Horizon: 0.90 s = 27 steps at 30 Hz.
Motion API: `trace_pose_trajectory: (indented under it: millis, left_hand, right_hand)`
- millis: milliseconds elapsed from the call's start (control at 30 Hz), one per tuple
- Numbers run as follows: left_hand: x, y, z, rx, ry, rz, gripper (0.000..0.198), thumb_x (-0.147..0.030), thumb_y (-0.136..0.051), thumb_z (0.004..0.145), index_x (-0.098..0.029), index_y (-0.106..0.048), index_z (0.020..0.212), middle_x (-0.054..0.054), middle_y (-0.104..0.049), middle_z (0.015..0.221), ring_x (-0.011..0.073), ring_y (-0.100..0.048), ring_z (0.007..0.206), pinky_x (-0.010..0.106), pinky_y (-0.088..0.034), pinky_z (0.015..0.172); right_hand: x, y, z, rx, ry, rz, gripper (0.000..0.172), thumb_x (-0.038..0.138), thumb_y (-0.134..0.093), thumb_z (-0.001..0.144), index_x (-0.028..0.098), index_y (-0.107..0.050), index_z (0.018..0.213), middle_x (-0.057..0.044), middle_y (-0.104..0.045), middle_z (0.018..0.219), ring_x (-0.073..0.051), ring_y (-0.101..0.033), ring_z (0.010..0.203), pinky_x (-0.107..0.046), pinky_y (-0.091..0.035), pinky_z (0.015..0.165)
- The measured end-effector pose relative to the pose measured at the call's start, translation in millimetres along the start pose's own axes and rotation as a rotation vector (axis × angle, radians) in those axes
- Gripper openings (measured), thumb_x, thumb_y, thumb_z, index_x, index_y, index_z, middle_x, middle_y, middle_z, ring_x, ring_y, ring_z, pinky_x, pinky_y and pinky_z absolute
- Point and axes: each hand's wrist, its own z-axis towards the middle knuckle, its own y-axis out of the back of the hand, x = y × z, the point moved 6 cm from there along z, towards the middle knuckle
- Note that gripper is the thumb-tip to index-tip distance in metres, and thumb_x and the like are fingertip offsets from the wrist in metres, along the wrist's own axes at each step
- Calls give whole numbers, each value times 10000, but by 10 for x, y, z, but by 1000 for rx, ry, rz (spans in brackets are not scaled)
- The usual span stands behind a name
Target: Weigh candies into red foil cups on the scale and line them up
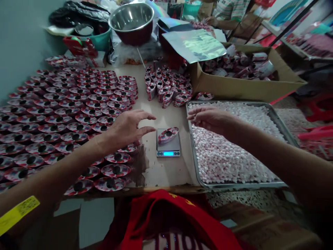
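One red pouch (168, 135) lying on small scale (168, 144), centre of frame, on counter (166, 170); left hand (127, 126) beside it, fingers spread, empty; right hand (209, 118) over pellet tray (194, 152), fingers loosely pinched, contents indiscernible

Steel bowl (131, 17) – cardboard box (244, 85) (full).

The pouches (65, 114) are red and white with a dark centre, as is the one on the scale (168, 143) (silver, with a blue-lit display). The tray (194, 152) is grey metal, its candies (229, 152) pale pink and white. The box (234, 86) is brown; the bowl (131, 17) is shiny steel.
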Motion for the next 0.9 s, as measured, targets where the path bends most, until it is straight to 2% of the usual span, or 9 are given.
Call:
trace_pose_trajectory:
  millis: [67,167,233,333,433,600,767,900]
  left_hand:
    - [-117,-49,59,-13,16,-6,374,-393,-807,931,-210,-784,1257,72,-810,1205,265,-759,1112,380,-557,1030]
    - [-151,-173,114,25,80,-10,446,-353,-861,882,-207,-773,1293,79,-808,1240,271,-753,1151,386,-554,1049]
    - [-79,-264,104,84,157,-29,536,-329,-889,847,-190,-746,1344,91,-804,1261,270,-748,1173,372,-559,1034]
    - [68,-399,33,210,251,-53,669,-338,-919,797,-189,-701,1411,98,-794,1284,272,-750,1153,350,-574,959]
    - [176,-483,-34,276,279,-80,669,-371,-912,782,-219,-702,1398,87,-791,1298,269,-752,1112,344,-573,903]
    - [252,-474,-81,238,308,-176,626,-373,-893,785,-227,-713,1366,76,-798,1275,254,-751,1096,340,-563,913]
    - [210,-454,-54,239,286,-164,610,-326,-909,776,-211,-727,1347,87,-786,1292,265,-738,1105,358,-550,948]
    - [168,-556,2,265,231,-106,589,-366,-915,793,-205,-741,1332,89,-786,1268,293,-723,1168,386,-530,1001]
  right_hand:
    - [-65,31,15,50,-130,221,286,-64,-649,794,196,-739,872,-73,-777,911,-158,-733,817,-280,-619,799]
    - [-71,-104,8,170,-152,266,199,-20,-757,832,160,-774,915,-106,-810,962,-163,-782,864,-280,-657,864]
    - [-24,-215,20,231,-79,161,75,125,-845,869,161,-790,906,-108,-818,915,-171,-776,785,-287,-669,769]
    - [93,-370,69,323,63,-70,173,331,-880,893,192,-803,824,-90,-800,793,-172,-709,634,-298,-618,582]
    - [205,-481,120,384,134,-245,240,383,-834,936,208,-801,776,-84,-779,735,-181,-692,625,-310,-579,561]
    - [312,-548,137,400,131,-272,158,355,-827,931,198,-839,943,-107,-822,893,-210,-754,765,-339,-610,668]
    - [278,-543,101,359,145,-299,236,434,-784,958,205,-837,943,-69,-780,790,-179,-683,651,-320,-539,592]
    - [269,-561,54,292,250,-467,294,474,-754,982,211,-830,874,-51,-751,763,-168,-639,658,-299,-467,578]
